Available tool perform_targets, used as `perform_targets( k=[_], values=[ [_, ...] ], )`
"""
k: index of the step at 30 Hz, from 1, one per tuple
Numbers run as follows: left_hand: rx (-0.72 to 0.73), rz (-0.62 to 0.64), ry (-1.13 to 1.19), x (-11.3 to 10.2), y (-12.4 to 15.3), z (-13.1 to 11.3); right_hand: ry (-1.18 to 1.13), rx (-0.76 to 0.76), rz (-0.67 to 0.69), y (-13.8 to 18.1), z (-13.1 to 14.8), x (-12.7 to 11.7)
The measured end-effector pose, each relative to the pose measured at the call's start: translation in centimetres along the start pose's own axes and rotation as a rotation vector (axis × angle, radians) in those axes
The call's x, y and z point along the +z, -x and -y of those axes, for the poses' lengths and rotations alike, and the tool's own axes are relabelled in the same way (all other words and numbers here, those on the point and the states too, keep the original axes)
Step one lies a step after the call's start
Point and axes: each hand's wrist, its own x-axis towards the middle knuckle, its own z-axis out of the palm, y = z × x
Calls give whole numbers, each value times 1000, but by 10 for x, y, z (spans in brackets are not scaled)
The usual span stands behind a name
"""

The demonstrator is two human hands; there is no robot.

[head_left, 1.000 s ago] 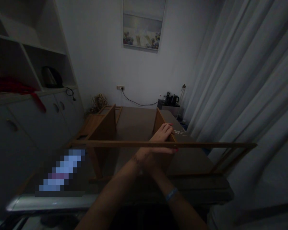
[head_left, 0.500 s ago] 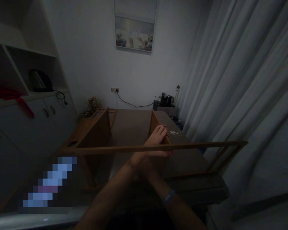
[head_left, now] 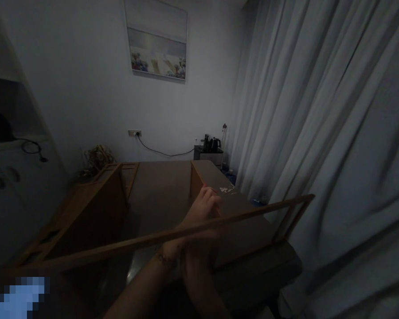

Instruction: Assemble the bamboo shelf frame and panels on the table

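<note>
A: The view's swung right. The cabinet that filled the left a second ago is nearly off the edge, and the curtain takes half the frame.
B: And the long rail, dead level a moment back, now slants: low at the left, climbing to its corner by the curtain. The framed picture leans too, so a good part of that is the head tilting.
A: The hands, though?
B: Haven't budged off the spot. Left hand lies on the top edge of the upright panel, fingers curled down over it, right where the rail crosses. Right hand sits just under the rail, wrists crossed; too dark to tell if it's gripping or how far it's open.
A: The blue wristband has dropped out of shot.
B: Yes. The panel stands on the table, with a second panel well apart on the left. Same hold at the same junction, so by my read the frame's being steadied, not let go
</note>
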Motion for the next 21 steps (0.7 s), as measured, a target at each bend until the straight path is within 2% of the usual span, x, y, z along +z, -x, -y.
perform_targets(
  k=[3, 6, 9, 12, 15, 21],
  values=[
    [41, -51, 21, -1, 1, -3, 10, -6, -83, 34, -15, -19],
    [49, -56, 29, -2, 2, -4, 17, -31, -204, 48, -17, -49],
    [45, -60, 40, -1, 2, -4, 80, -74, -368, 40, -12, -85],
    [50, -68, 54, 0, 3, -3, 206, -81, -471, 19, -11, -113],
    [61, -72, 68, -1, 3, -5, 255, -89, -474, 1, -13, -124],
    [26, -31, 51, 0, 3, -2, 232, -115, -424, -11, -9, -121]
  ],
)
